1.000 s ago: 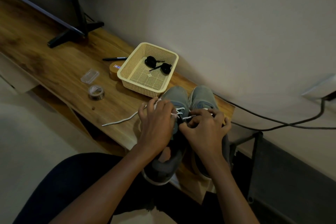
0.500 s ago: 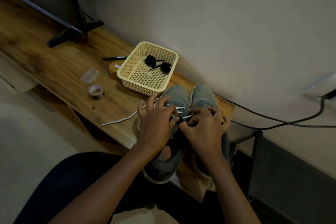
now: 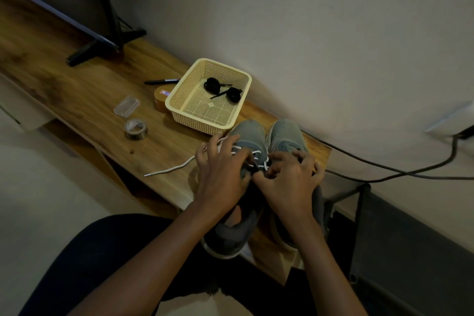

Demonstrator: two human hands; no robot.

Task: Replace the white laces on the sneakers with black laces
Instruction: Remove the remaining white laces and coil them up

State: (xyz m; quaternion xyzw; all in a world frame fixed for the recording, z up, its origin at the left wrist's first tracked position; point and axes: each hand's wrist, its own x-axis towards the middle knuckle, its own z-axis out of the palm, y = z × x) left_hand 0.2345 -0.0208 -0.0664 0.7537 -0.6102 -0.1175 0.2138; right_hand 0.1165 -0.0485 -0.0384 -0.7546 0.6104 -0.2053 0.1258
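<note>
Head view is showing both hands busy at centre frame on the grey sneakers (image 3: 250, 133), the left hand (image 3: 220, 174) hooking curled fingers into the white lace (image 3: 169, 169) while the right hand (image 3: 289, 182) is pinching it by the eyelets. A hard tug is risking a snagged eyelet, or dragging the sneakers off the table (image 3: 102, 100) edge (their heels are seemingly overhanging it). Knuckles are hiding the eyelets and exact grip points, while the black laces (image 3: 223, 88) are lying coiled in the basket (image 3: 179, 110) at upper centre.

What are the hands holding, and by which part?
The left hand and right hand pinch the white lace at its crossings over the sneaker's eyelets; its end trails free.
</note>
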